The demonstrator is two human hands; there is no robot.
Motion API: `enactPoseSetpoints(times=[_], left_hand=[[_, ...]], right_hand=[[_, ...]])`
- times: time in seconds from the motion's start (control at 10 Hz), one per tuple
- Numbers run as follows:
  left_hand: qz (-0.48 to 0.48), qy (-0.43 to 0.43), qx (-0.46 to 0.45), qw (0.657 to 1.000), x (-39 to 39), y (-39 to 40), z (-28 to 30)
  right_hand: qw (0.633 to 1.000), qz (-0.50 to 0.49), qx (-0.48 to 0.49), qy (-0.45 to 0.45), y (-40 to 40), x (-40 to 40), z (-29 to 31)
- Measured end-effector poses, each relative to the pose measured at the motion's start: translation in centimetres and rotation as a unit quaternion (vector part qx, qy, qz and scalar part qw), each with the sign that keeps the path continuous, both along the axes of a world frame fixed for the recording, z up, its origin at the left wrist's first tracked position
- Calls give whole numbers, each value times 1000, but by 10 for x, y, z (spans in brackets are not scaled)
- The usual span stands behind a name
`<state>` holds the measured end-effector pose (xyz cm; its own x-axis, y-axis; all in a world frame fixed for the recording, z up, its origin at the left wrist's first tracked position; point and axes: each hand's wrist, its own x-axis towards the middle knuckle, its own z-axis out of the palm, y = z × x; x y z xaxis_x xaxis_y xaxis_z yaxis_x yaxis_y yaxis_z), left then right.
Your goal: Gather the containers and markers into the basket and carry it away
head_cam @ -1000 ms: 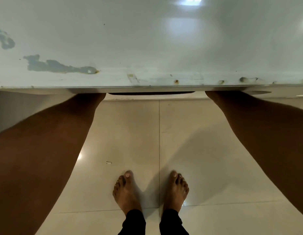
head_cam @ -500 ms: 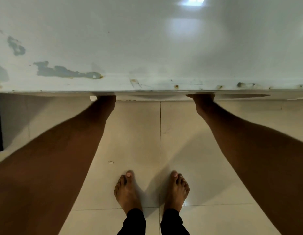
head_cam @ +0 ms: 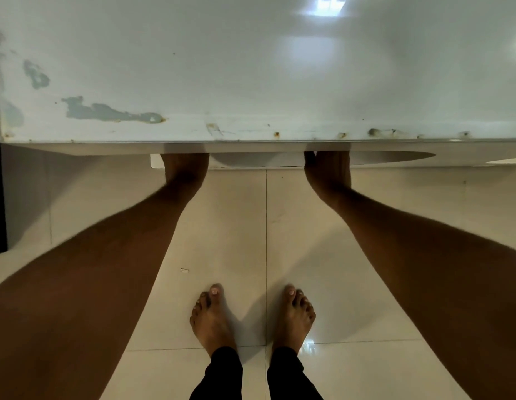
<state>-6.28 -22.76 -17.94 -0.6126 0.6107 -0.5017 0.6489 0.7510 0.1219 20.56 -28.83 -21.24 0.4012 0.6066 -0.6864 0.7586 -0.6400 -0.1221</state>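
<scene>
Both hands, left (head_cam: 184,166) and right (head_cam: 327,166), reach under the surface (head_cam: 251,67); fingers hidden, grip indeterminable, basket unseen.

A white table (head_cam: 251,67), chipped and rust-spotted along its near edge, is seen across the upper half of the frame. Below it, a glossy cream tiled floor (head_cam: 222,226) is shown, with two bare feet (head_cam: 251,316) planted at lower centre and a small white scrap (head_cam: 184,270) just above left of them.

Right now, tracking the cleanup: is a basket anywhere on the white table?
No, the white table shows only chipped paint and rust spots along its edge.
</scene>
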Motion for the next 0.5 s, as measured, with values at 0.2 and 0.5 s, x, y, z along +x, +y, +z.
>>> enactPoseSetpoints(times=[0.2,0.5], left_hand=[[-231,88,35,968,-16,76,-66],[-408,121,145,893,43,207,211]], right_hand=[[959,204,194,-25,325,10,161],[926,336,166,-39,291,12,242]])
